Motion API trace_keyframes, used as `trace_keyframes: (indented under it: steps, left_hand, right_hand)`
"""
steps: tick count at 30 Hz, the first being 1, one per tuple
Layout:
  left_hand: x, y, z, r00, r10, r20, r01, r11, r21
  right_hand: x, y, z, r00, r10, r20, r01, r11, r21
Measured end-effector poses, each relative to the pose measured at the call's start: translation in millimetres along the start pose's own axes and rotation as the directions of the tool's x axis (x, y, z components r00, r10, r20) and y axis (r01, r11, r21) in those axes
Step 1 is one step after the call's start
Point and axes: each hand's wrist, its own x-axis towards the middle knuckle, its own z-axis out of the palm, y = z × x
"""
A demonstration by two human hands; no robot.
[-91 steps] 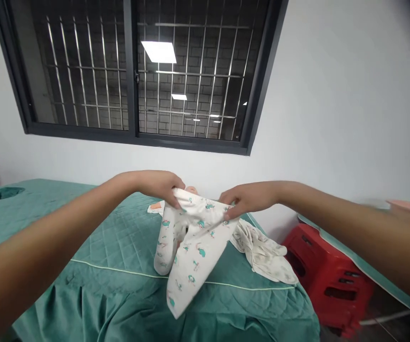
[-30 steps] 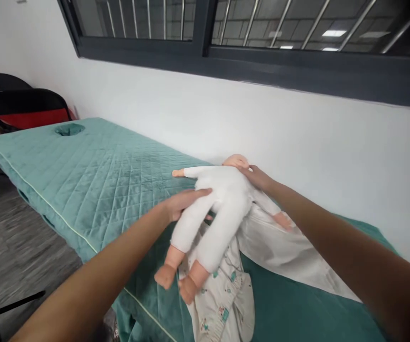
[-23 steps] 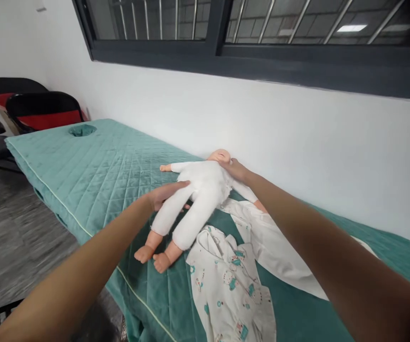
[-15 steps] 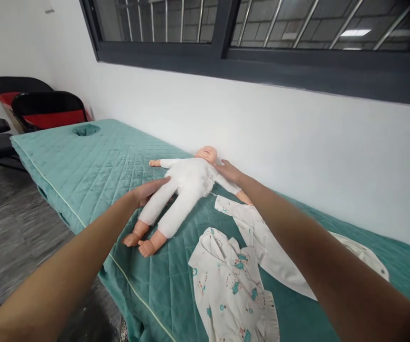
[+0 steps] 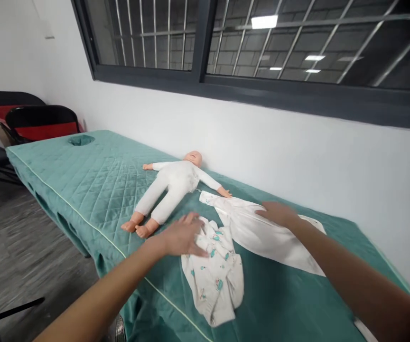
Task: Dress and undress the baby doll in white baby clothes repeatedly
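Observation:
A baby doll (image 5: 177, 178) with a white cloth body lies on its back, arms spread, head toward the wall. My left hand (image 5: 187, 233) hovers at the upper left of a patterned baby garment (image 5: 214, 280), fingers spread and partly blurred; whether it touches the cloth I cannot tell. A white baby garment (image 5: 251, 228) with long sleeves is spread out to the right. Over its upper edge is my right hand (image 5: 278, 213), fingers extended, with nothing visibly gripped. Both hands are apart from the doll.
Beneath everything is a bed with a green quilted cover (image 5: 94, 185), which has a round face hole (image 5: 81, 140) at its far end. Black and red chairs (image 5: 44, 123) stand beyond. A white wall (image 5: 279, 152) and barred window (image 5: 262, 47) run along the back.
Both hands have left the doll and moved right and nearer, over the garments. The view has tilted up slightly. The doll keeps its pose.

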Motion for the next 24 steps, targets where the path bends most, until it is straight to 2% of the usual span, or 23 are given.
trace_keyframes:
  steps: [2, 3, 5, 8, 10, 14, 16, 18, 21, 24]
  left_hand:
    - [0, 12, 16.7, 0.988, 0.029, 0.151, -0.049, 0.99, 0.132]
    - [1, 17, 21.8, 0.984, 0.019, 0.177, -0.053, 0.981, 0.186]
    - [2, 27, 26.6, 0.987, 0.012, 0.157, -0.053, 0.964, 0.259]
    - [4, 45, 29.0, 0.991, 0.104, 0.083, -0.124, 0.946, 0.3]
    - [7, 60, 31.7, 0.981, 0.195, -0.016, -0.182, 0.938, 0.295]
    - [20, 91, 40.6, 0.919, 0.313, -0.24, -0.25, 0.933, 0.261]
    - [30, 104, 45.8, 0.884, 0.35, -0.308, -0.279, 0.926, 0.253]
    - [38, 116, 51.2, 0.852, 0.372, -0.369, -0.3, 0.924, 0.238]
    - [46, 129, 57.9, 0.836, 0.336, -0.434, -0.279, 0.941, 0.192]
    - [48, 139, 58.4, 0.87, 0.131, -0.475, -0.092, 0.99, 0.105]
  right_hand:
    - [-16, 3, -6, 1.0, -0.024, -0.011, 0.023, 0.998, -0.055]
    - [-23, 2, -9, 0.999, -0.037, -0.02, 0.035, 0.996, -0.077]
    - [-39, -2, -15, 0.996, -0.068, -0.053, 0.062, 0.992, -0.11]
    - [-65, -16, -25, 0.983, -0.141, -0.119, 0.124, 0.983, -0.138]
    - [-84, -27, -32, 0.965, -0.204, -0.163, 0.181, 0.973, -0.145]
    - [-127, -52, -47, 0.909, -0.354, -0.22, 0.328, 0.933, -0.146]
    - [-151, -61, -55, 0.855, -0.462, -0.235, 0.44, 0.887, -0.14]
    - [-173, -65, -62, 0.823, -0.51, -0.25, 0.495, 0.86, -0.123]
    - [-197, -58, -69, 0.789, -0.531, -0.309, 0.538, 0.84, -0.069]
    - [-216, -40, -67, 0.766, -0.536, -0.356, 0.562, 0.826, -0.036]
